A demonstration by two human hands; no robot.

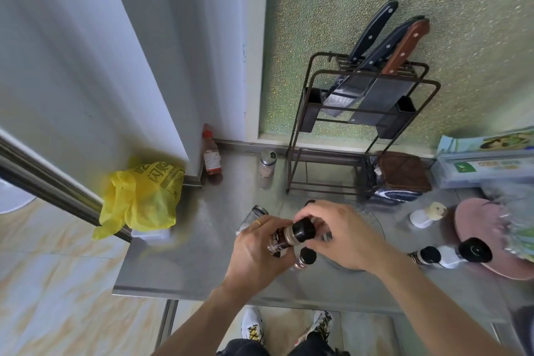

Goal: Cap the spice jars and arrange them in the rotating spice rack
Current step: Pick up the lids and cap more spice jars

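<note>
Over a stainless-steel worktop [202,240], a person caps a small glass spice jar with a dark printed label [278,240], held tilted just above the clear round rotating spice rack [372,220]. The left hand [257,251] is wrapped around the jar's body; the right hand [344,237] arches over from the rack side, thumb and fingertips pinching the jar's black round cap [303,230].

The risk from here appears to lie in the tilt: a cap started crooked could cross-thread or pop off, spilling spice onto the worktop. The left wrist also hangs just above a second black-capped jar [305,258] standing at the rack's near edge, and a careless turn could knock it over.

Both forearms reach in from the bottom of the view, elbows apart, meeting at the jar.

Well right of the rack, two more black-capped jars [450,254] lie on their side beside a pink round board [479,225], not yet racked.
</note>
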